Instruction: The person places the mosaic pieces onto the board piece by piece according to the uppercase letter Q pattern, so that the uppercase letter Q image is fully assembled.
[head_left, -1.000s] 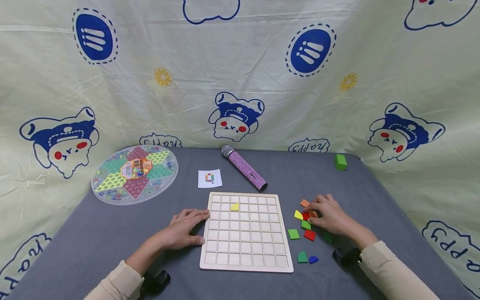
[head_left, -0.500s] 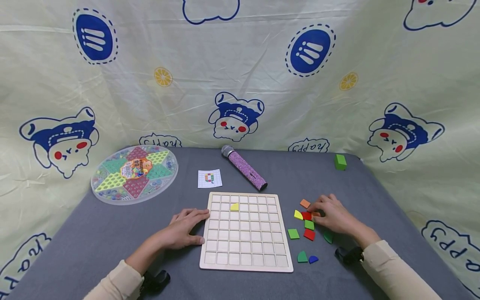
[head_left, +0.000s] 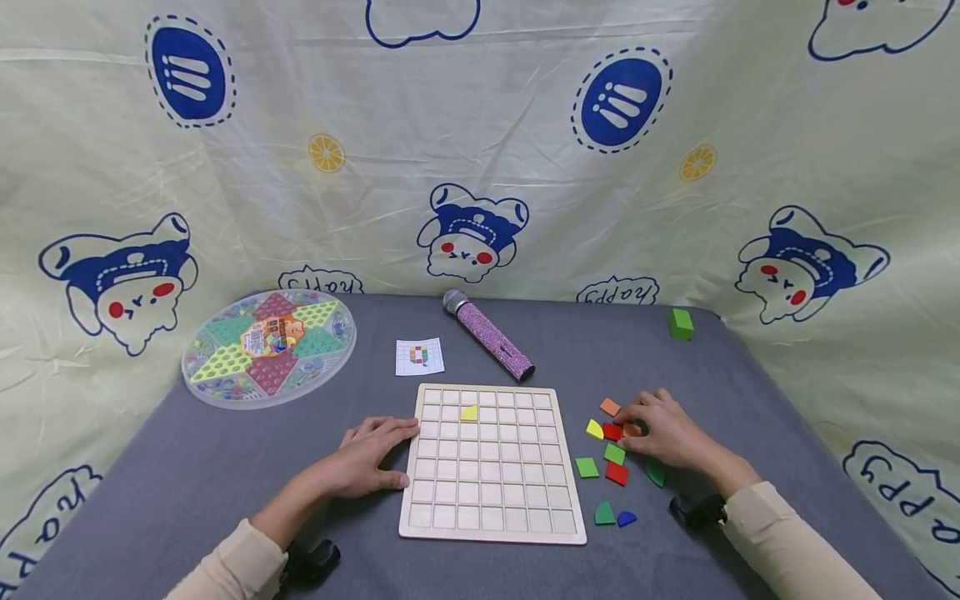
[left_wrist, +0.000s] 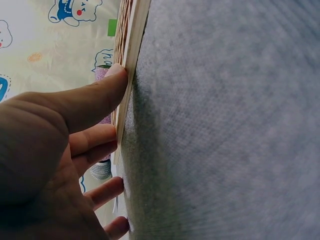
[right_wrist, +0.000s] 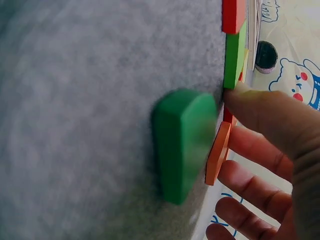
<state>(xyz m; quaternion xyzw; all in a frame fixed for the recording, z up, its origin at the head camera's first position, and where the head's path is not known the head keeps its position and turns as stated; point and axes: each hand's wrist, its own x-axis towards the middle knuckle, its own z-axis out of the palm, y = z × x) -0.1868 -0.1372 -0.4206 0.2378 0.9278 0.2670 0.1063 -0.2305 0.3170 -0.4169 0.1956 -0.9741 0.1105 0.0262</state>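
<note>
My left hand (head_left: 367, 462) rests at the left edge of a pale wooden grid board (head_left: 491, 472), thumb and fingertips touching its side. One yellow piece (head_left: 469, 413) lies in an upper cell of that board. To the right of it, my right hand (head_left: 667, 429) is over loose flat pieces. Its thumb touches a light green square (right_wrist: 235, 60) in the right wrist view, and its other fingers, loosely bent, are beside an orange piece (right_wrist: 217, 155). Close by lie a red square (head_left: 612, 432), a yellow rounded piece (head_left: 595, 429) and a dark green piece (right_wrist: 185, 145).
Nearer me are another green piece (head_left: 604, 513) and a blue one (head_left: 627, 518). Behind the board lie a patterned card (head_left: 420, 357) and a glittery purple microphone (head_left: 495, 340). A round game board (head_left: 270, 350) is back left; a green block (head_left: 681, 324) is back right.
The right hand has shifted slightly right and back. The light green square and the lower red square have shifted and turned a little among the pieces. The left hand has stayed put.
</note>
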